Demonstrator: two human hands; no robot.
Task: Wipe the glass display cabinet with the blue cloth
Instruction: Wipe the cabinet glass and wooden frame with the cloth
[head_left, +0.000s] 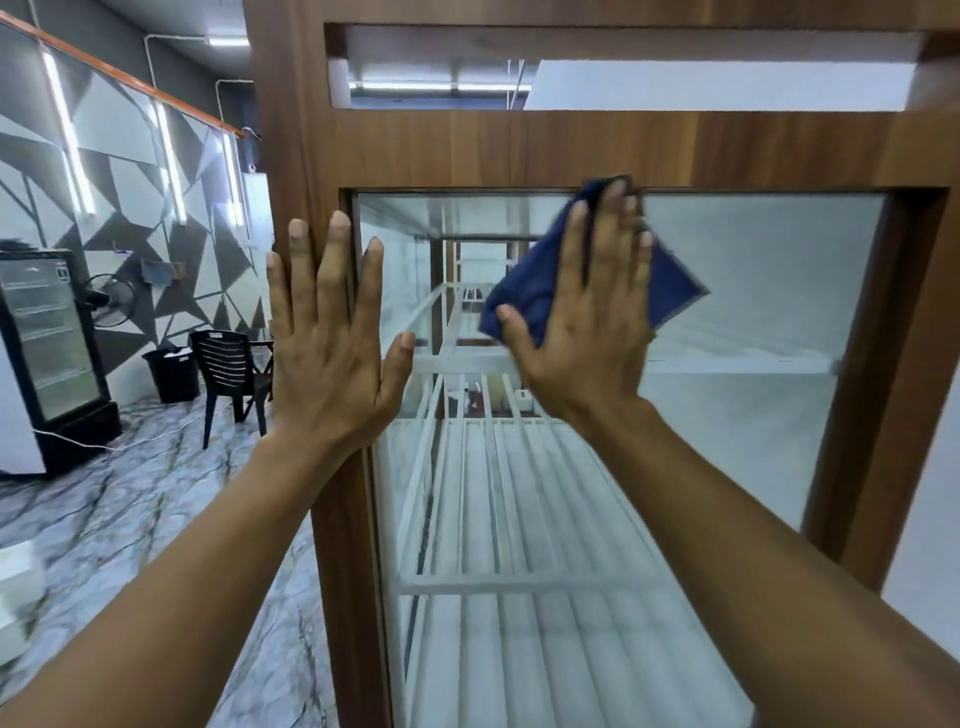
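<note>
Fingers (577, 249) of my right hand (587, 338) lie straight and slightly apart, pressing the blue cloth (672, 283) flat against the glass pane (769, 291) of the display cabinet (519, 150), near its top edge. Cloth shows past the fingertips and to their right. My left hand (332, 358) rests flat, fingers spread, on the left wooden frame (291, 130).

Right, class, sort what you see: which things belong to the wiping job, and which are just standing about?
Job: blue cloth, glass pane, wooden cabinet frame, right hand pressing the cloth, left hand flat on the frame.
Standing about: black chair, black bin, glass-door fridge, fan.
</note>
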